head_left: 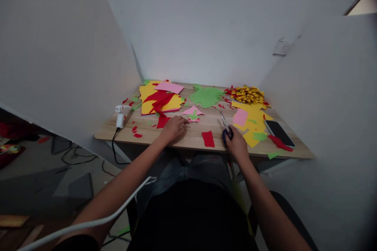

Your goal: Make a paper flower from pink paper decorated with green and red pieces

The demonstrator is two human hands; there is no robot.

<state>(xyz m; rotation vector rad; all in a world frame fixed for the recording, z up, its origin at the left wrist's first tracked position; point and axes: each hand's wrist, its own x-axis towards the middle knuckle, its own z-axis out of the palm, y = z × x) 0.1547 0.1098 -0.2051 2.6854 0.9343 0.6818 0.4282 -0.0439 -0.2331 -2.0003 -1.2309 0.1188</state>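
My right hand [237, 143] grips a pair of scissors [227, 128] by their dark blue handles, near the table's front edge. The metal blades point toward the far side and look slightly apart. My left hand [176, 128] rests low over the table with its fingers loosely bent and apart, and nothing shows in it. Just beyond its fingertips lies a small pink piece with a green cutout [193, 115] on it. Partly behind this hand is a red scrap [162, 121]. Between my hands lies a red rectangle [208, 139], touched by neither.
A stack of yellow sheets [146, 93] stands at the back left, under red and pink pieces. Green sheet [207, 96] lies mid-back. A heap of yellow strips [249, 95] is at the back right. A phone [279, 133] and a white plug adapter [120, 119] lie near the sides.
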